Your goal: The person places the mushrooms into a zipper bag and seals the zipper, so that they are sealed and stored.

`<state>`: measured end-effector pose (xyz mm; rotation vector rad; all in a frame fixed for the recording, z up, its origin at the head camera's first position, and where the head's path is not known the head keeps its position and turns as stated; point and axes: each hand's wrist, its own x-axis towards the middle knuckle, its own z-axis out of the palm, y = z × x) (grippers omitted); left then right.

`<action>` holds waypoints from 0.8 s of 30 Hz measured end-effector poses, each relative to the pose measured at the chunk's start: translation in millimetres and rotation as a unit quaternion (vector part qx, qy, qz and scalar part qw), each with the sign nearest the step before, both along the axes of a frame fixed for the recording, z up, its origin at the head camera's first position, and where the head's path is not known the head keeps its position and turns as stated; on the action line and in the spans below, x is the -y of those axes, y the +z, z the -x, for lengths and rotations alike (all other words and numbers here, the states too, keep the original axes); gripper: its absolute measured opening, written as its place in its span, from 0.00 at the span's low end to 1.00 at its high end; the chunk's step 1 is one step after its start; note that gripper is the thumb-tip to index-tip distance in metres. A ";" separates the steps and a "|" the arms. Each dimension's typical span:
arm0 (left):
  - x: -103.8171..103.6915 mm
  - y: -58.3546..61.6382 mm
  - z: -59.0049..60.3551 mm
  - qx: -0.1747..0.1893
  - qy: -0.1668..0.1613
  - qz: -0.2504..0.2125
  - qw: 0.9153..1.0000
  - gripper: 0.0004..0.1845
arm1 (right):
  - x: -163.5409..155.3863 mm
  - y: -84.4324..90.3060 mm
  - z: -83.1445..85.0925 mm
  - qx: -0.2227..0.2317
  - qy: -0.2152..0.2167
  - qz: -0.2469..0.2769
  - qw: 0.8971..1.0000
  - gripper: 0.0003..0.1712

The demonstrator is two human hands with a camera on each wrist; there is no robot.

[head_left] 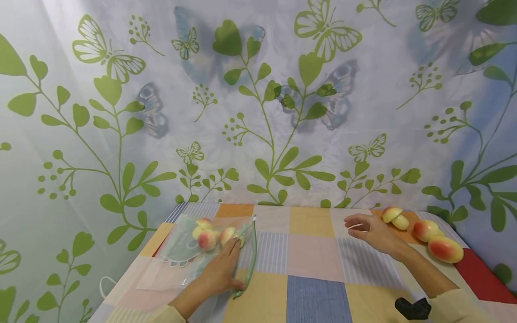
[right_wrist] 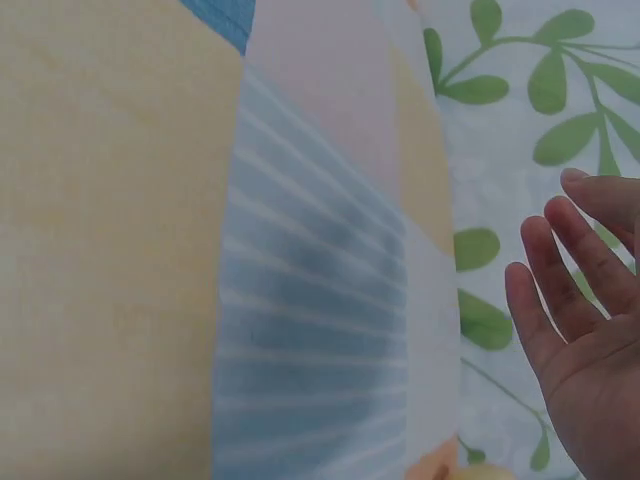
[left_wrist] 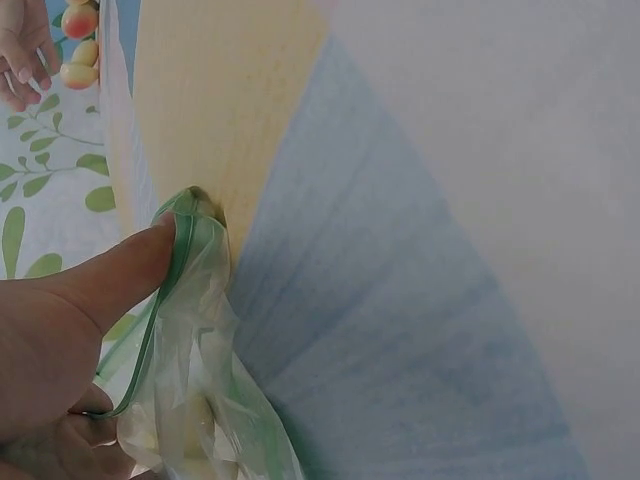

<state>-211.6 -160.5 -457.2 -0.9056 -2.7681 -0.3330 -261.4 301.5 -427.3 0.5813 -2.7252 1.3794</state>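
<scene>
Soft light, faint shadows, dimmer wrist views

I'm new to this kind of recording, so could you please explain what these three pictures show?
There is no machine here: a person works with two bare hands. The widest picture comes from a camera worn on the head, looking forward and down; the other two come from cameras on the wrists. A multicoloured patchwork cloth covers the surface. On the left lies a see-through plastic bag with a green edge, with rounded yellow-and-red pieces inside; similar smooth yellow-and-red pieces lie on the right. The left hand is at the bag's opening, its thumb touching the green edge. The right hand is raised above the cloth, holding nothing.
</scene>
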 end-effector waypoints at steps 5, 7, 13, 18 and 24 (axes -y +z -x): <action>-1.1 0.3 0.4 0.010 0.010 0.004 1.000 0.61 | -22.2 7.1 -6.2 -0.017 -0.019 -0.003 1.000 0.21; -1.5 0.5 0.0 0.014 0.012 0.004 1.000 0.61 | -31.9 8.9 -9.1 -0.024 -0.031 -0.006 0.999 0.22; -1.9 1.1 -0.6 0.015 0.009 -0.005 1.000 0.61 | -61.7 11.8 -14.1 -0.052 -0.051 -0.011 0.997 0.23; -1.6 0.7 0.9 0.018 0.008 -0.006 1.000 0.60 | -84.3 12.8 -22.6 -0.032 -0.081 -0.026 0.996 0.24; -2.3 2.4 0.9 0.020 0.004 -0.005 1.000 0.60 | -111.9 15.2 -29.0 -0.032 -0.132 -0.060 0.989 0.30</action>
